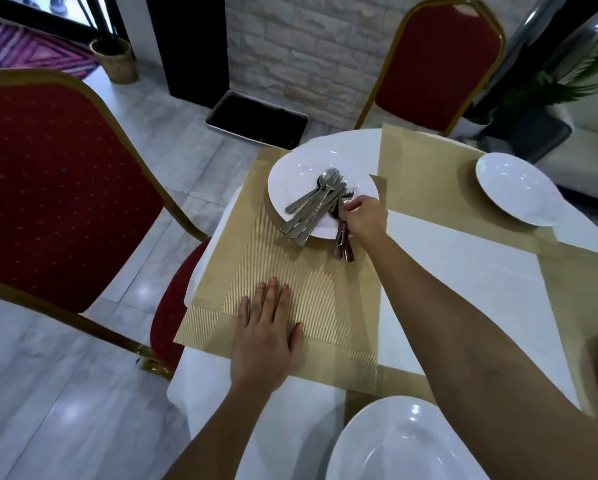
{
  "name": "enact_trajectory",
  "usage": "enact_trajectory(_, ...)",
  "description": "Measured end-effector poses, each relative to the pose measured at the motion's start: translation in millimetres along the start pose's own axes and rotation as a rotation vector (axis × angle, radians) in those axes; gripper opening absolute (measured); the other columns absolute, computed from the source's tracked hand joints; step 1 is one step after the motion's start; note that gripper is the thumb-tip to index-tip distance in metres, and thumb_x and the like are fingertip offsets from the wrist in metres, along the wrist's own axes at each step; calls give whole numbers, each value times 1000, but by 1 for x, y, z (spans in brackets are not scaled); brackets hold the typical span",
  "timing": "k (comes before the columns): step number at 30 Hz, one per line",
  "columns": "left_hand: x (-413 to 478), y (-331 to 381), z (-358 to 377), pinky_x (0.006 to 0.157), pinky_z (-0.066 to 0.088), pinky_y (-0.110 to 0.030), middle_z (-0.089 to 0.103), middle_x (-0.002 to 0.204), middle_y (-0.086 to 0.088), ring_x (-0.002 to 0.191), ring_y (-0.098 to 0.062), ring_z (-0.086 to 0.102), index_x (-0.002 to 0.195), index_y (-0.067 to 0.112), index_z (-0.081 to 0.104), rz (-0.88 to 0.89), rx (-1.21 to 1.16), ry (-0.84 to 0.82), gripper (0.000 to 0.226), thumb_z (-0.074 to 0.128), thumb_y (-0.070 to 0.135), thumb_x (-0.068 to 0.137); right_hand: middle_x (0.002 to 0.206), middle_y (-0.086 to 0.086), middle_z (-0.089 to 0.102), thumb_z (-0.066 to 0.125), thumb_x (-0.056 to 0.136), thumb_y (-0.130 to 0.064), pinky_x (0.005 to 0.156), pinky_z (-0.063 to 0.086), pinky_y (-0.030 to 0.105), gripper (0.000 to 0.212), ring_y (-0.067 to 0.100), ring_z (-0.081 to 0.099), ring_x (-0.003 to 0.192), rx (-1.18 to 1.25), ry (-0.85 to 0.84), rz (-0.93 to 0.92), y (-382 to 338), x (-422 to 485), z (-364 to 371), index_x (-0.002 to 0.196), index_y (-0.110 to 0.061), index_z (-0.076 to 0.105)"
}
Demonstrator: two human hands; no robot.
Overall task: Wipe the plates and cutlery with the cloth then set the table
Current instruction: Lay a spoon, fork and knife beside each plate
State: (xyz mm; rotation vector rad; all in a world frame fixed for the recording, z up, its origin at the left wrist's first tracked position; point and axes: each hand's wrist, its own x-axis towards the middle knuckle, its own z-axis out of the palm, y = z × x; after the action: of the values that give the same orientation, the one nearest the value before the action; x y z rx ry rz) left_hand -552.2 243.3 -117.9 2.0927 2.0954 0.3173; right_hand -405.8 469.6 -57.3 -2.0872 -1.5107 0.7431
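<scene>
A white plate [297, 178] sits on the far part of a gold placemat [290, 271] and carries a pile of steel cutlery [311, 206], with spoons and forks fanned toward its near rim. My right hand [366, 216] reaches over the plate's right edge and pinches the brown-handled knives [344, 244] that hang off the rim. My left hand [266, 337] lies flat on the placemat's near part, fingers straight. A second white plate [519, 188] rests on a placemat at the right, and a third white plate [411, 445] lies at the bottom. No cloth is in view.
The table [463, 271] has a white cloth and several gold placemats. A red chair [58, 188] with a gold frame stands close at the left, another red chair [442, 60] at the far side. A dark floor mat [256, 119] and a plant pot [115, 60] sit on the marble floor.
</scene>
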Motion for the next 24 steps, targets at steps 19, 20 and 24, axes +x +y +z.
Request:
enact_trajectory(19,1,-2,0,113,22,-47,41,147,-12,138,-29,35,141,11,42,2,-52,-9,61,36,44,90,111,10,63,59,86,-43,82,52,37,37,31,62,101,-444,-79,-4,-18,-13,7,107,-14,60)
enact_trajectory(20,1,-2,0,113,22,-47,41,147,-12,139,-29,35,142,11,42,-1,-53,-11,62,35,44,90,114,10,61,57,88,-42,82,51,36,38,31,61,103,-456,-93,-1,-21,-14,5,111,-13,59)
enact_trajectory(24,1,-2,-1,114,22,-46,39,149,-12,140,-29,33,143,11,39,-5,-46,-34,62,34,44,90,120,11,56,52,94,-32,77,45,34,33,30,58,108,-454,-144,17,-26,-18,-2,117,-9,57)
